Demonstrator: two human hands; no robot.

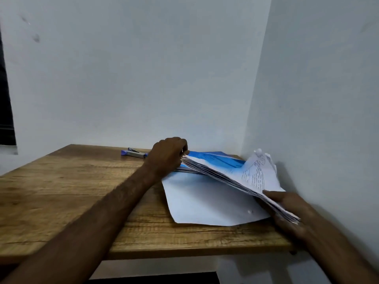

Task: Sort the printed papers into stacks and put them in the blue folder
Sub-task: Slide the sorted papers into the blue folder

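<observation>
Now, white walls (143, 68) close in the far right corner of your wooden table (61, 191). The blue folder (215, 160) lies open there, partly hidden by the tilted printed papers (235, 175) above it. Your left hand (168, 154) pinches the stack's far end and your right hand (287, 210) grips its near corner. A stapler (134, 152) lies just behind your left wrist.

both arms are bare from hand to frame edge. the left forearm (114, 203) shows fine hair behind the left hand (168, 154); the right hand (287, 210) is blurred, its fingers (295, 229) indistinct.
</observation>
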